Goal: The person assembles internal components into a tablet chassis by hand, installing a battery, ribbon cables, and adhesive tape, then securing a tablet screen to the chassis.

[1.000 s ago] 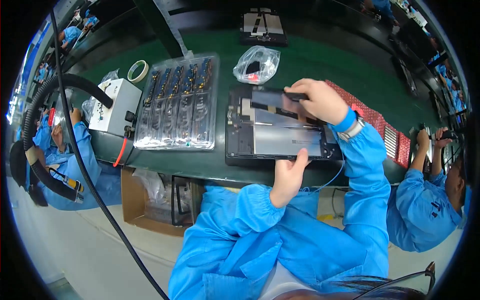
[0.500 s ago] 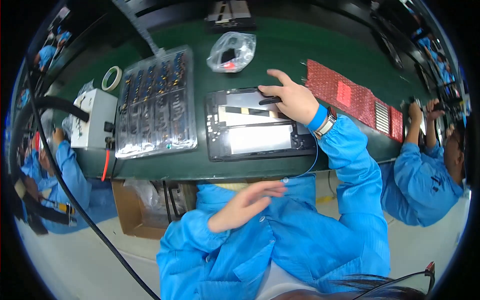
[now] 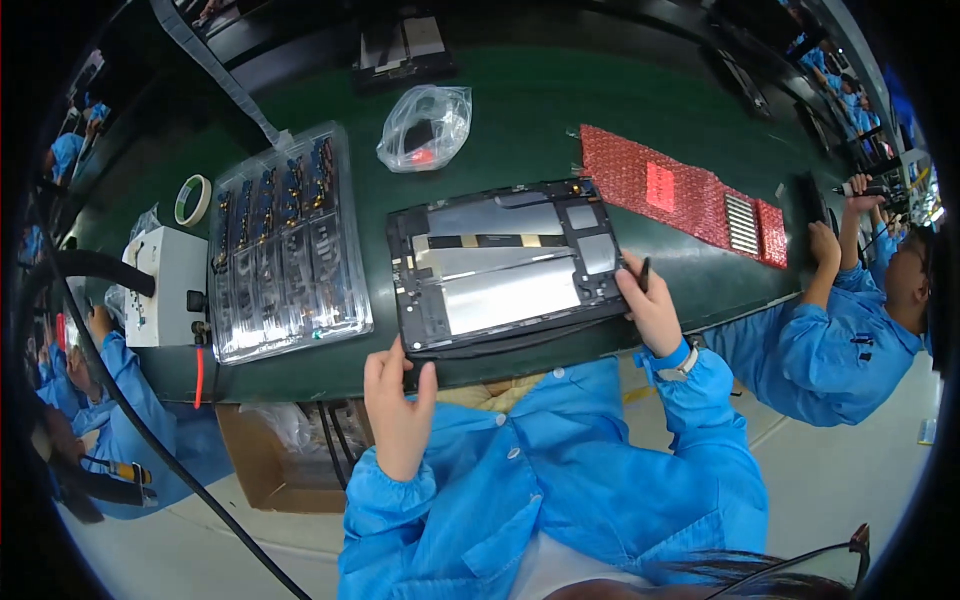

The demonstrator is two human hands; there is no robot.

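An opened tablet [image 3: 510, 295] lies slightly turned at the bench's near edge, its silver plates, dark frame and ribbon strip facing up. My right hand [image 3: 652, 308] grips its right near corner, thumb on the rim. A short black pen-like tool [image 3: 645, 274] sticks up between that hand's fingers. At the tablet's left near corner is my left hand [image 3: 398, 410], fingertips against the edge and thumb held apart. A blue band with a cord [image 3: 676, 358] circles my right wrist. What lies beneath the tablet is hidden.
Left of the tablet stands a clear tray [image 3: 290, 245] of small parts, beside a white box [image 3: 165, 285] and a tape roll [image 3: 192, 200]. A plastic bag [image 3: 428, 128] and another opened device [image 3: 402, 50] sit farther back. Red bubble wrap [image 3: 680, 195] lies right; a co-worker [image 3: 830, 340] sits beyond.
My right hand has come down from over the tablet to its right near corner. My left hand has risen from my lap to the left corner. The tablet has turned slightly.
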